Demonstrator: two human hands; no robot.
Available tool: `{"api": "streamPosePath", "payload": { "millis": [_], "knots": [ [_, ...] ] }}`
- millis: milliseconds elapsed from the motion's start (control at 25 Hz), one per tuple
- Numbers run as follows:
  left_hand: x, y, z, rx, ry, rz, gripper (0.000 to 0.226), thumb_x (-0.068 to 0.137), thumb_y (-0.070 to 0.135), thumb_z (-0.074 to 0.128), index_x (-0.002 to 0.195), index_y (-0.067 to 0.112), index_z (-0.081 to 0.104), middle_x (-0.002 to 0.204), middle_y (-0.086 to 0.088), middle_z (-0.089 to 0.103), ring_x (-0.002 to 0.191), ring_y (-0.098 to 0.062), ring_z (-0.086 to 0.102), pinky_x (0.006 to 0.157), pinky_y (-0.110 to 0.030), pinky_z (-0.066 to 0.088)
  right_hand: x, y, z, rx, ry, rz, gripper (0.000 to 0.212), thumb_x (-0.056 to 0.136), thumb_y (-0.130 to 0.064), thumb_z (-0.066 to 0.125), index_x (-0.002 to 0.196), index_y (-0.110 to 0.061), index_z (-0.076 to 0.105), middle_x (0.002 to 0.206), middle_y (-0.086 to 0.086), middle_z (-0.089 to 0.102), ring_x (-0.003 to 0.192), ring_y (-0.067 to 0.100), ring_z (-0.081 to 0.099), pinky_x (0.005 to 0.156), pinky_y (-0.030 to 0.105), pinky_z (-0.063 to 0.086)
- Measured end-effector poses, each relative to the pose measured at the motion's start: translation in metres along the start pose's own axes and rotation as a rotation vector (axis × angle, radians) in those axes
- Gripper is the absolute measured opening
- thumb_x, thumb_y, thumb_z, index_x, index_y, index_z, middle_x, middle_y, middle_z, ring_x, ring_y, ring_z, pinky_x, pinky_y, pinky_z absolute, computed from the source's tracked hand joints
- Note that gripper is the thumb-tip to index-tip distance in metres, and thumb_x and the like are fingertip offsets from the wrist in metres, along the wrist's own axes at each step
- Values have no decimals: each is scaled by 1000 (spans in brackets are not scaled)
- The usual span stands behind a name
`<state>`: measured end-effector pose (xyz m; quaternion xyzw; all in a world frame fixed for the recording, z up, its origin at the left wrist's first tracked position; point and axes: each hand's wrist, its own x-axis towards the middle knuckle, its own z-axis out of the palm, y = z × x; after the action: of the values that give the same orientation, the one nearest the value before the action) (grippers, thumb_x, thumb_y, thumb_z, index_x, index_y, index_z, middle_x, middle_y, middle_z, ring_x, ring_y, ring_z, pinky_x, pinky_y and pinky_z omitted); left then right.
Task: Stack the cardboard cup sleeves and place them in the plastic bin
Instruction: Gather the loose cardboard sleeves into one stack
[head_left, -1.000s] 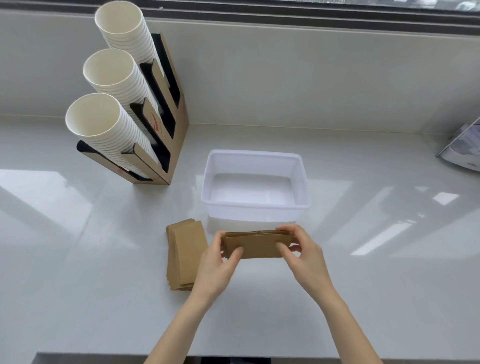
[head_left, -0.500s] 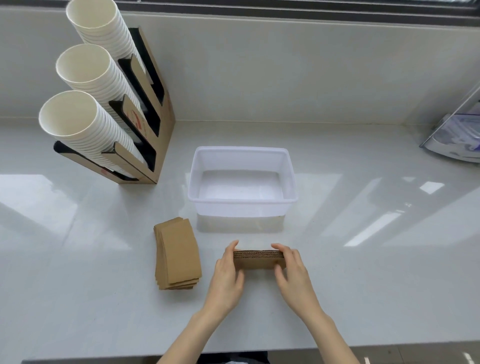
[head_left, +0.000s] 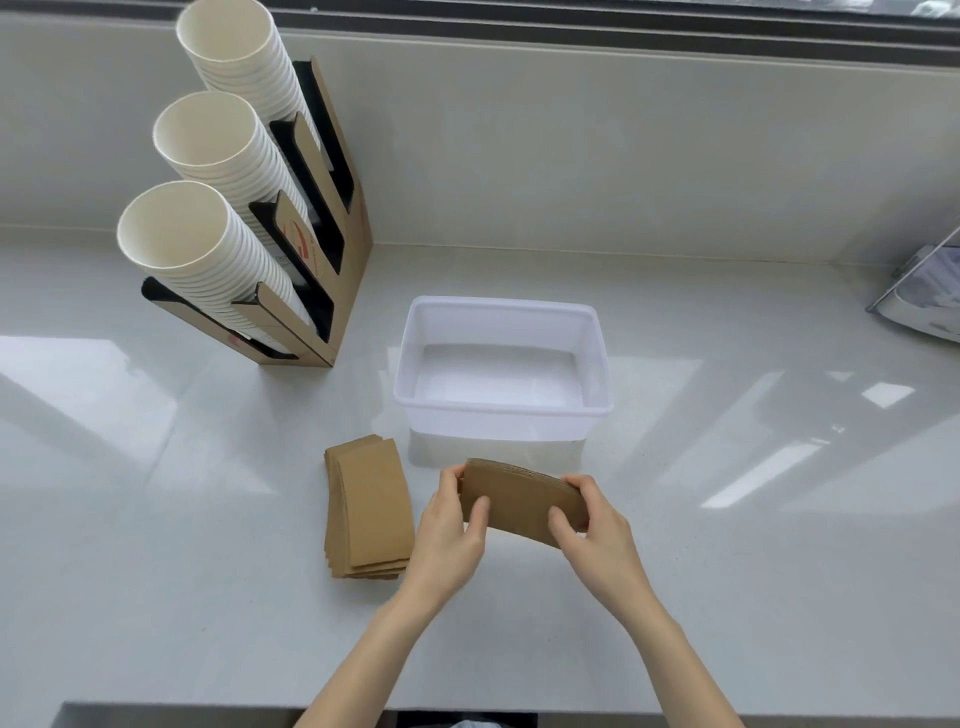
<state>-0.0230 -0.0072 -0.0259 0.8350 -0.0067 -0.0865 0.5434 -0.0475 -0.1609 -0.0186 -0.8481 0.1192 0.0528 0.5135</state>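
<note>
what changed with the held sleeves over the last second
Both hands, left and right, keep their grip on the bundle of brown cardboard cup sleeves. It went from upright, to edge-down on the white counter, to lifted and tilted. The second sleeve pile and empty translucent plastic bin stayed put.

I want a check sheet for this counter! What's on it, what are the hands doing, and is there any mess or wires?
Surface: white glossy counter, with window glare.
Job's things: held sleeves, a bundle above the counter in front of the bin; the bin holds nothing; loose sleeves lie in a fanned pile left of the hands.
Clutter: nothing seen.
Hands: left hand and right hand each grip one end of the held sleeves.
Cables: nothing seen.
Surroundings: cup rack with three slanted rows of white cups at back left; a partly visible object at the right edge, too cut off to name.
</note>
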Motion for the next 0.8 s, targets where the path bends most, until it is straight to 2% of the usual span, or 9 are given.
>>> {"api": "streamPosePath", "payload": {
  "millis": [120, 240, 360, 440, 600, 800],
  "knots": [
    [2, 7, -20, -53, 40, -24, 20, 90, 15, 45, 106, 24, 40, 92, 19, 54, 87, 4, 53, 66, 1, 40, 3, -18, 2, 101, -41, 3, 22, 88, -18, 52, 108, -26, 50, 94, -7, 60, 78, 7, 57, 60, 8, 46],
    [4, 10, -42, -84, 89, -41, 20, 88, 16, 48, 106, 26, 46, 92, 18, 57, 90, -2, 55, 67, -1, 41, 8, -34, 9, 123, -100, -6, 13, 87, -20, 54, 99, -25, 51, 87, -7, 59, 71, 9, 55, 55, 7, 44],
    [12, 9, -66, -59, 138, -95, 33, 89, 15, 46, 121, 22, 46, 104, 10, 53, 103, -11, 49, 84, -16, 37, 11, -45, 24, 104, -212, -10, 4, 89, -23, 52, 88, -26, 51, 85, -6, 59, 65, 7, 51, 58, 9, 43],
    [19, 5, -83, -9, 166, -130, 41, 88, 13, 45, 129, 17, 43, 114, 4, 46, 109, -15, 44, 91, -24, 33, 13, -53, 37, 118, -278, 4, 4, 89, -24, 51, 91, -26, 54, 90, -4, 60, 69, 6, 52, 63, 14, 43],
    [32, -6, -104, 57, 204, -131, 37, 87, 12, 47, 123, 19, 45, 116, 0, 46, 107, -20, 46, 92, -35, 40, 18, -68, 60, 87, -429, 13, 15, 87, -25, 52, 102, -22, 52, 89, -2, 58, 77, 12, 59, 68, 18, 46],
    [43, -18, -107, 217, 158, -130, 32, 85, 11, 49, 117, 11, 49, 119, -7, 51, 114, -22, 44, 93, -29, 35, 23, -71, 76, -41, -505, 52, 22, 85, -27, 50, 103, -15, 52, 87, -2, 60, 78, 12, 57, 73, 25, 47]
  ]
}}
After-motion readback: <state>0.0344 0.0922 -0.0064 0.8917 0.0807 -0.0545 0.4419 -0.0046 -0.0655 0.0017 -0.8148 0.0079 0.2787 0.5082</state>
